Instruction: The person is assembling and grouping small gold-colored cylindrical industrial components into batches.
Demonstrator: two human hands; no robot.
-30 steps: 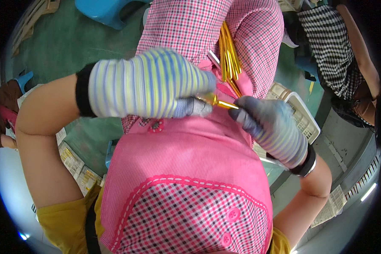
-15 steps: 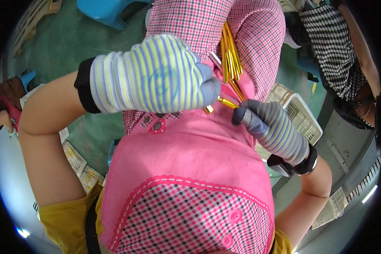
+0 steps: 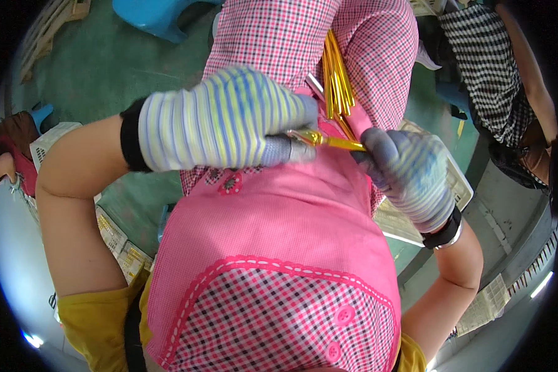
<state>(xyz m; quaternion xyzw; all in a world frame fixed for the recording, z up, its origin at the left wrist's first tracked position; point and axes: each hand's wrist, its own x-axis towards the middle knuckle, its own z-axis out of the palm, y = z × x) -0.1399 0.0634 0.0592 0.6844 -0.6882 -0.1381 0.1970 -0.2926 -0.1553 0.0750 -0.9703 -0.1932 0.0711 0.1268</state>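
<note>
The left hand (image 3: 223,121), in a glove striped blue, yellow and white, is closed with its grey fingertips (image 3: 285,149) pinching one end of a thin gold strip (image 3: 328,141). The right hand (image 3: 409,177), in a like glove, pinches the other end between its fingertips (image 3: 372,146), so the strip runs nearly level between the two grips, held in the air just in front of the pink apron (image 3: 279,235). Both grips are pressed together on the strip.

Directly behind the strip, a bundle of long gold strips (image 3: 338,80) lies in the lap, along the pink checked cloth (image 3: 273,37) over the legs; its lower end comes down just beside the held strip. A small silver piece (image 3: 314,84) shows at the bundle's left edge, too small to tell what it is.

Below the right hand sits a white slotted tray (image 3: 456,183), partly hidden by the wrist, which wears a black band (image 3: 443,232). On the green floor (image 3: 105,68) stands a blue stool (image 3: 155,15). At the left edge lie more pale trays (image 3: 115,235). Another person in a black-and-white checked top (image 3: 490,74) sits at the upper right, well apart from the hands.
</note>
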